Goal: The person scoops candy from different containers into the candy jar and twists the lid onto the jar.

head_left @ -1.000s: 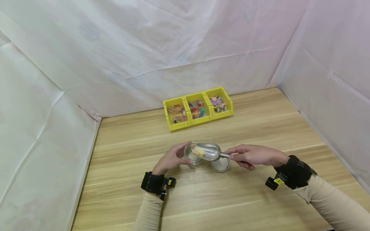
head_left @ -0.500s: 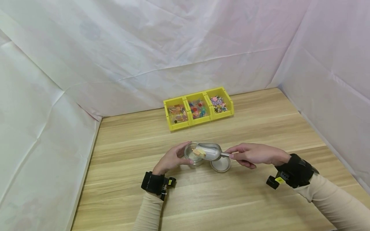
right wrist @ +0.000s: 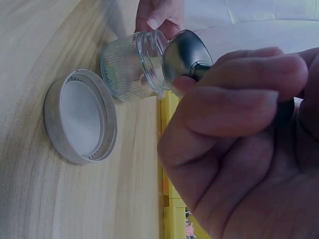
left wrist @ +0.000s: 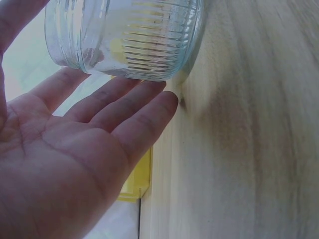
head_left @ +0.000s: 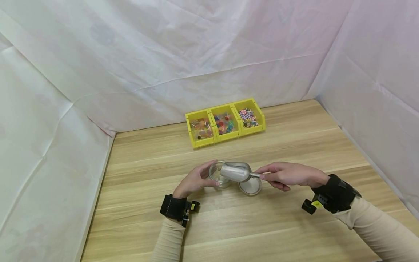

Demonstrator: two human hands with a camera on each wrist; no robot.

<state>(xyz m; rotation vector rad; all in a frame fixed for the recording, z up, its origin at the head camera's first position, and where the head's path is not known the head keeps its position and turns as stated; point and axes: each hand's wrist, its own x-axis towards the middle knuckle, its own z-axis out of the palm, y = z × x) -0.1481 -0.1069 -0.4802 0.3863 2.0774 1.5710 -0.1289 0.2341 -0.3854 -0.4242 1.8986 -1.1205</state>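
My left hand [head_left: 196, 180] holds a clear ribbed glass jar [head_left: 214, 175], thumb at the near side and fingers at the far side. With its fingers curled round the handle, my right hand [head_left: 288, 175] grips a metal scoop [head_left: 236, 172]. The scoop's mouth tips over the jar's opening, its rounded back facing up. In the left wrist view, a yellow patch [left wrist: 118, 50] shows through the glass; whether it lies inside the jar is unclear. A round lid [right wrist: 79, 117] lies inside-up on the table beside the jar, partly under the scoop in the head view.
Behind the jar stand three joined yellow bins [head_left: 226, 137], holding several small colourful candy-like pieces. The wooden table [head_left: 248, 233] is bounded by white cloth walls [head_left: 209, 47] at the back and both sides.
My right hand has turned the scoop over above the jar. The pale yellow and orange pieces at its lip no longer show there. My left hand and the jar stay in place.
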